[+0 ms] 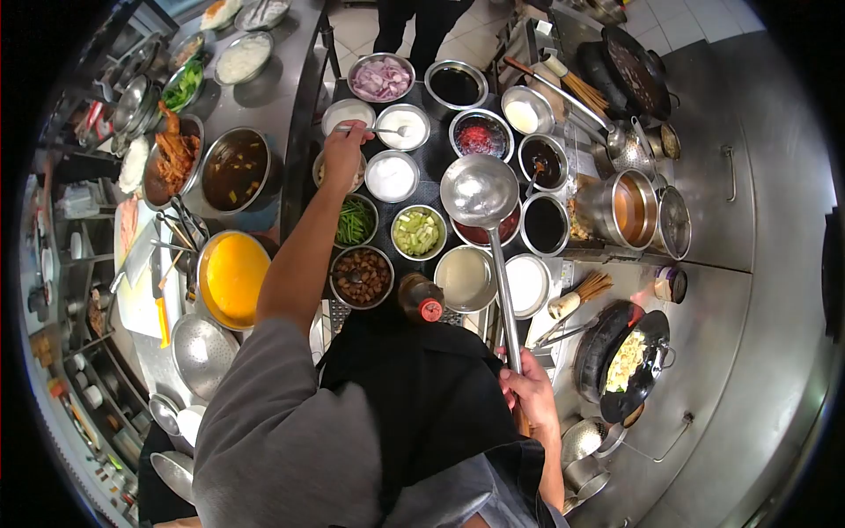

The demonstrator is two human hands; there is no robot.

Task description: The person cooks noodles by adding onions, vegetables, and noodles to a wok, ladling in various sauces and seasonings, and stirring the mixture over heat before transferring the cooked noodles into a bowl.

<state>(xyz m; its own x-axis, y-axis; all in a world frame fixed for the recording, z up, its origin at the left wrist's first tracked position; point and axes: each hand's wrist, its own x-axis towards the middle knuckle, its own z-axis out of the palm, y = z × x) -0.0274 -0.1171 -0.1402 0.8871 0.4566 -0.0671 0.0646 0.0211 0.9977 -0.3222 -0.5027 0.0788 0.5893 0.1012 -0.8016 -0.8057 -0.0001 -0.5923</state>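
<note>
My left hand (349,145) is stretched out over the bowls, closed on the handle of a small metal spoon (380,131). The spoon's tip is in a bowl of white powder (412,120). Another bowl of white powder (393,176) stands just nearer to me, and a third pale-filled bowl (345,113) is partly behind the hand. Low on the right, my right hand (531,392) grips the wooden-ended handle of a large ladle (480,191). The ladle's bowl hangs over the seasonings and looks empty, partly covering a bowl of red sauce (486,236).
A wok (627,356) with yellow-white food sits on the right, near a pot of brown liquid (632,211). Left stand a bowl of yellow liquid (233,280) and a pot of dark broth (234,172). A red-capped bottle (421,299) is close to my body. A person's legs (418,26) show beyond.
</note>
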